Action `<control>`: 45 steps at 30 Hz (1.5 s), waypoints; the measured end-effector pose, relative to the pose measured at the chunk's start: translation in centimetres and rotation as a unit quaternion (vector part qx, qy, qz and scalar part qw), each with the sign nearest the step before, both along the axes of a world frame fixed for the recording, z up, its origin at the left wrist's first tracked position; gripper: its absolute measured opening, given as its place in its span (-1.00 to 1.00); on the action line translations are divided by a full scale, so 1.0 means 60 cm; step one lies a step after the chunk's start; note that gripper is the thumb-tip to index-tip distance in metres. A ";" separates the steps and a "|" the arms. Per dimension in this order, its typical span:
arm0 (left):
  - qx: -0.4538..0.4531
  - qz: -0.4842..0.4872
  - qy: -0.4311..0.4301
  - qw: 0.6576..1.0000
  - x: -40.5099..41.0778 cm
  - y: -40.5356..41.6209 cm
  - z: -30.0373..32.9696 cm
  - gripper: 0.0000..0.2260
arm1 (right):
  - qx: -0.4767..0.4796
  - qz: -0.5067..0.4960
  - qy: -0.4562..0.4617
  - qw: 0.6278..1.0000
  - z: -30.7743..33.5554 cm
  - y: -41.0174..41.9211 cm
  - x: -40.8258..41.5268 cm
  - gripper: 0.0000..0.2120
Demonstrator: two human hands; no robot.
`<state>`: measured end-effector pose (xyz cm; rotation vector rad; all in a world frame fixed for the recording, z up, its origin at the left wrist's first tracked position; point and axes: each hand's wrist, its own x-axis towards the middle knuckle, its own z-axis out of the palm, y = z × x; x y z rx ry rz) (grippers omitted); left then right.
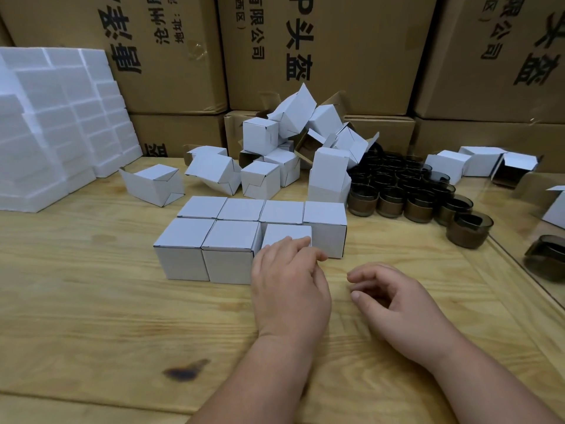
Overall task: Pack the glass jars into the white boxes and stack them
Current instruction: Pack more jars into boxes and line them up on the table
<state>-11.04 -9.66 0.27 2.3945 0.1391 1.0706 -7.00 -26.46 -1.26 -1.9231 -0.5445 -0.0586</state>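
Several closed white boxes (232,228) stand in two tight rows on the wooden table (91,301). My left hand (290,283) rests over the front of the rightmost front-row box (287,232), fingers on its top edge. My right hand (394,298) hovers just right of it, fingers loosely curled, holding nothing. Several dark smoky glass jars (403,191) cluster at the right of the rows. One jar (469,229) stands apart nearer me.
A loose heap of open and half-folded white boxes (293,142) lies behind the rows. White foam blocks (52,123) are piled at the left. Large brown cartons (336,50) wall off the back. A glass sheet edge (519,270) crosses the table's right side.
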 end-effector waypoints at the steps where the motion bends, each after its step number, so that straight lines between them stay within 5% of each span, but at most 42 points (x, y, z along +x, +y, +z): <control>1: 0.000 0.001 -0.002 1.000 0.001 0.001 0.000 -0.79 | 0.001 0.000 0.002 1.000 0.000 0.000 0.000 -0.72; 12: 0.007 0.018 -0.042 0.999 0.007 0.006 -0.005 -0.76 | -0.005 -0.013 0.013 1.000 0.005 0.000 -0.003 -0.75; 17: 0.024 -0.133 -0.147 0.980 0.000 -0.009 -0.004 -0.85 | 0.009 -0.029 0.029 0.999 0.002 -0.003 0.002 -0.82; 21: -0.040 -0.275 0.050 0.959 -0.011 -0.029 -0.014 -0.87 | 0.087 -0.073 0.060 0.992 0.003 -0.006 0.022 -0.86; 26: -0.094 -0.246 0.224 0.938 0.003 -0.032 -0.014 -0.81 | 0.180 -0.127 0.140 0.965 0.006 -0.005 0.080 -0.86; 32: -0.252 -0.272 0.257 0.892 0.026 -0.027 -0.012 -0.84 | 0.132 -0.143 0.116 0.974 0.001 0.005 0.164 -0.89; 40: -0.219 -0.279 0.275 0.894 0.041 -0.032 -0.016 -0.76 | 0.076 -0.185 -0.054 0.978 0.003 0.062 0.269 -0.90; 45: -0.249 -0.313 0.261 0.879 0.043 -0.037 -0.008 -0.68 | 0.157 -0.205 -0.081 0.963 0.011 0.075 0.307 -0.93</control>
